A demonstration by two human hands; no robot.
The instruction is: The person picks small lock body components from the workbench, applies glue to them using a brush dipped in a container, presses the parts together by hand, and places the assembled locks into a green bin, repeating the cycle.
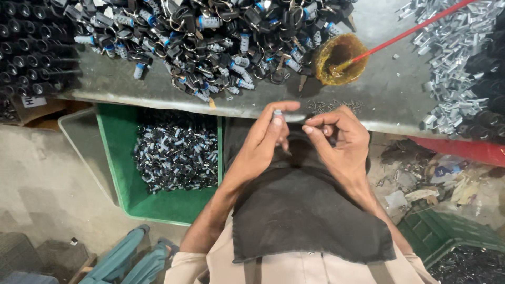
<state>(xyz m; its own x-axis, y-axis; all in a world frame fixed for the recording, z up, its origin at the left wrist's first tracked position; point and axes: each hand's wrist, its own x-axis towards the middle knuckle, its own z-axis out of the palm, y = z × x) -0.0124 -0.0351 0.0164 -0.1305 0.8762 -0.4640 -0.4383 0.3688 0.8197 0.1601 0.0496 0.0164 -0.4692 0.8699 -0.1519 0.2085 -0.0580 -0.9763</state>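
My left hand (265, 139) is raised over my lap, its thumb and fingers pinched on a small silvery lock cylinder (276, 113). My right hand (336, 138) hovers just beside it, fingers curled toward the cylinder, thumb and forefinger close together; whether they pinch a tiny part I cannot tell. Both hands sit just below the front edge of the grey metal bench (379, 102). A dark cloth (305, 210) covers my lap under them. A scatter of tiny metal pins (336, 107) lies on the bench edge right above my right hand.
A heap of black keys and blue-tipped cylinders (210, 37) covers the bench. An amber bowl (339, 59) holds a red stick (410, 31). Silver metal clips (452, 58) pile at right. A green bin (158, 205) of finished cylinders stands at left, another green crate (447, 236) at right.
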